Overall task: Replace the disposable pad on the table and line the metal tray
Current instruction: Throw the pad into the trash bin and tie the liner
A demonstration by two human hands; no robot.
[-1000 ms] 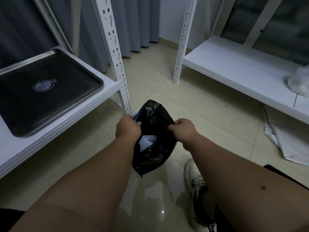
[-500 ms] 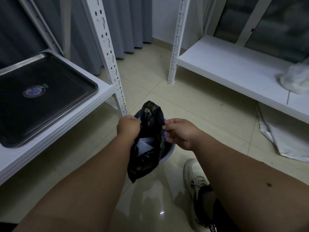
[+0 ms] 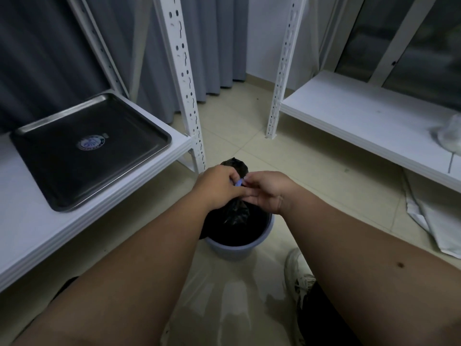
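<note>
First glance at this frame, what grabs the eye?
Both hands, left hand and right hand, meet at centre, gripping a black bag over a bluish bin on the floor. At left, a bare metal tray sits on a white shelf.

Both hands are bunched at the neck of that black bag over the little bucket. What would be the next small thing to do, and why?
Probably let the black bag drop into the bucket. The left hand and right hand pinch its gathered neck right above the bucket's opening, and the metal tray on the shelf looks unlined.
</note>
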